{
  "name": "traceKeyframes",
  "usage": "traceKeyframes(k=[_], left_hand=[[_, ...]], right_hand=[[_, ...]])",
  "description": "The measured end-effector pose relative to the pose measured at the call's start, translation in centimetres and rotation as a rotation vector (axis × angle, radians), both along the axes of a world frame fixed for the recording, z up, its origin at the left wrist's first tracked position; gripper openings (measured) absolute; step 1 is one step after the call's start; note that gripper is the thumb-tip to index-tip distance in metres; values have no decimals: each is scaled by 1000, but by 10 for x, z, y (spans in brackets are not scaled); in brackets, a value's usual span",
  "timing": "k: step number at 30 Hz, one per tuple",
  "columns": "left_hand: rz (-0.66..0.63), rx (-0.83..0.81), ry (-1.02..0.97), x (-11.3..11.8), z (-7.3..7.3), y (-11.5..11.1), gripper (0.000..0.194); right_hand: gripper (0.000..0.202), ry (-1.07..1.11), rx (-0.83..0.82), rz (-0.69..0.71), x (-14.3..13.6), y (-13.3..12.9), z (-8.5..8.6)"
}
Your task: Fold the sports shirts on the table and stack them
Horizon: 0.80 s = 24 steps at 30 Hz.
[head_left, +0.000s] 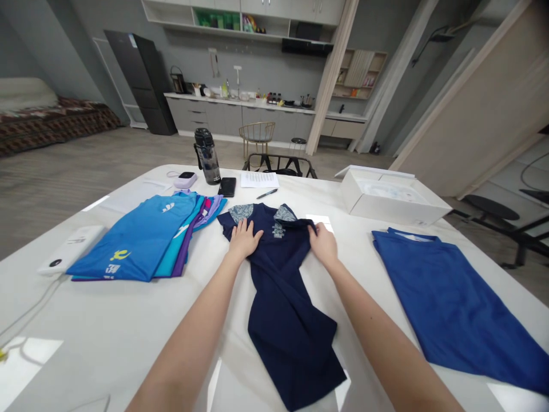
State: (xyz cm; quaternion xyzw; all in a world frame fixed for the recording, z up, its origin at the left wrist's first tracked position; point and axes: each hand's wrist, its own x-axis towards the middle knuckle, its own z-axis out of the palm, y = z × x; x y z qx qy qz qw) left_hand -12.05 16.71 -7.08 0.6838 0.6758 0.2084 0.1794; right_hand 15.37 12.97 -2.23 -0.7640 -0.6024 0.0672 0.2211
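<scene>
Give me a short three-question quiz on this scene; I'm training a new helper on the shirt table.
1. True or false: both hands rest on the navy shirt.
2. What lies to the right of the navy shirt? A) blue shirt B) bottle C) phone
3. Which hand lies nearer the stack of shirts?

Key:
1. True: the left hand and right hand press flat near its collar.
2. A, the blue shirt.
3. The left hand.
</scene>
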Motion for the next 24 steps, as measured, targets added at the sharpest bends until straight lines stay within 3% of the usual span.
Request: traceKeyframes(k=[5,9,11,15,18,20,21,24], left_hand=[[-37,-18,-8,8,5,-3,74],[-81,-6,14,14,6,-7,83],[-85,3,25,15,6,-9,85],[-95,-2,58,13,7,-10,83],[-95,-3,56,13,7,-9,82],[-91,1,43,13,6,-9,82],[-89,4,40,13,5,-8,82],[-84,15,40,14,3,-7,81]], right_hand=[[41,-59,-146,-252,81,-22,-9],[43,-93,-198,-306,91,-23,-14],[43,-112,-104,-218,84,-19,-14],[65,-177,9,259,72,-8,-10],[49,-151,-24,419,74,2,-7],[38,-65,-36,354,81,10,-5],[34,-21,-33,252,86,15,-4],[32,44,-60,-204,104,27,-1]])
